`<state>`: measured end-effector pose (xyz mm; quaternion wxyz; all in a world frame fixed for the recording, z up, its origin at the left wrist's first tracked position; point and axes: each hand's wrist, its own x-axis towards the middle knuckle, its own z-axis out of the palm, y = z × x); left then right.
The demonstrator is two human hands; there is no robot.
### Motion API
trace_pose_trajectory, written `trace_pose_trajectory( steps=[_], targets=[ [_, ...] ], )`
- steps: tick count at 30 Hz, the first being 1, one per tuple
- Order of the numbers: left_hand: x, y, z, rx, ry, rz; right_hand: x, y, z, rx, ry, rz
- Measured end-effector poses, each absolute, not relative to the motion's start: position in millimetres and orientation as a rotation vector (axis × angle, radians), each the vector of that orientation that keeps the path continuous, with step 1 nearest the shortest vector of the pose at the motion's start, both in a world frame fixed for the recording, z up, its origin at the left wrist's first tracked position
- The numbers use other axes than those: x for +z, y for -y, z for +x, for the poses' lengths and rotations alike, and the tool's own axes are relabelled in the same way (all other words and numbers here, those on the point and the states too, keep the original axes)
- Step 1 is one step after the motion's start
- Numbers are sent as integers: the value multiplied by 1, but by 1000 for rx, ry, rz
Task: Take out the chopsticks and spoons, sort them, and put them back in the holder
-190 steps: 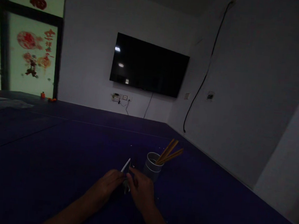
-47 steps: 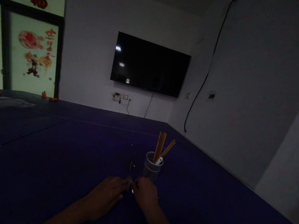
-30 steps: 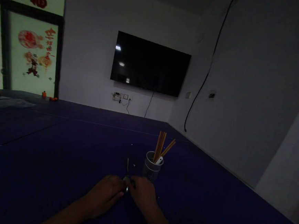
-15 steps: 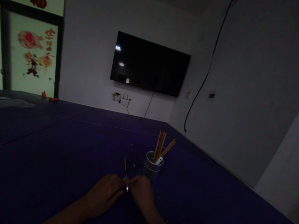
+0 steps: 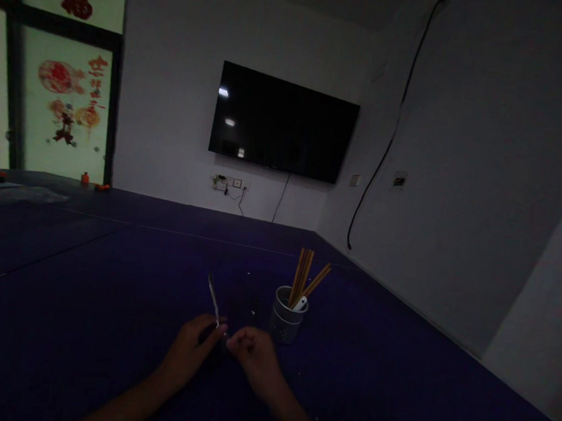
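The room is dim. My left hand [image 5: 191, 349] is closed on a thin metal utensil [image 5: 213, 299] that sticks up and slightly left from my fingers. My right hand [image 5: 254, 359] sits just right of it on the dark purple table [image 5: 84, 299], fingers curled; whether they hold anything is hidden. Close behind my right hand stands a grey perforated holder cup [image 5: 286, 315] with several wooden chopsticks [image 5: 305, 274] and a white handle [image 5: 300, 302] in it. More dark utensils lie between my hands and the cup, hard to make out.
A black wall screen [image 5: 282, 123] hangs on the far wall above a socket with cables [image 5: 227, 182]. A window with red paper cut-outs [image 5: 63, 99] is at the far left. A black cable [image 5: 389, 135] runs down the right wall, which borders the table's right edge.
My left hand has lifted the metal utensil up and to the left, away from my right hand. The hands were touching before and have come slightly apart. The cup has not moved.
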<state>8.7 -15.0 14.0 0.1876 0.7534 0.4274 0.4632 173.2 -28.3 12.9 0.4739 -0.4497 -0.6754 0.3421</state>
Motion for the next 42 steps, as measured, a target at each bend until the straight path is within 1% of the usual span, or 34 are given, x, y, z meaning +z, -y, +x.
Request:
trace_pose_trajectory(
  steps=[4,8,12,17,20,24,26,29,36,42],
  targets=[
    [12,12,9,1306,-1289,1991,11,30,170,728,1702,-1225],
    [11,13,4,1431,-1221,2338,18,36,171,542,1729,-1269],
    [10,17,5,1412,-1040,2775,29,47,170,439,1762,-1147],
    [10,21,8,1402,-974,2913,32,55,169,189,1786,-901],
    [12,22,4,1520,-1093,2879,34,55,177,6,1601,-910],
    [12,19,0,1650,-1271,2795,41,50,201,-126,1212,-1128],
    [10,17,-1,1642,-1274,2788,47,46,211,-135,1060,-1189],
    [7,15,0,1620,-1233,2811,54,40,220,-56,947,-1249],
    [6,16,1,1601,-1210,2824,55,28,232,68,927,-1315],
    [9,18,2,1585,-1217,2819,44,16,241,166,891,-1234]
  ],
)
